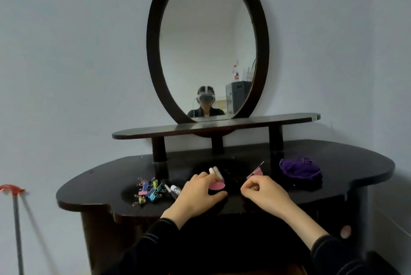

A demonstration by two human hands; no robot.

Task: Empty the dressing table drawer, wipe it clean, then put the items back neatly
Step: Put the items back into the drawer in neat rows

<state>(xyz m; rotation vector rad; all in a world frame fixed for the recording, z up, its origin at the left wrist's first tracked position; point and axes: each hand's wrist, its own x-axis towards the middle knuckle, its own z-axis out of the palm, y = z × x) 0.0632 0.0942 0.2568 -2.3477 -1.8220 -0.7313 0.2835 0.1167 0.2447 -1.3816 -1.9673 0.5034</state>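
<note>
While left hand (pixel 200 194) lies spread over pink disc (pixel 217 185), fingertips on white tubes (pixel 216 172), right hand (pixel 264 192) curled, contents unclear

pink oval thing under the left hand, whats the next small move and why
Probably pinch the pink oval piece with the left hand and lift it: its fingers lie over that piece and the white tubes, thumb spread beside it, nothing gripped yet.

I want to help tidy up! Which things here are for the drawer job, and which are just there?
For the job: clips, pens, white tubes, pink disc, pink card, purple cloth.

Just there: mirror, shelf, red-topped pole.
</note>
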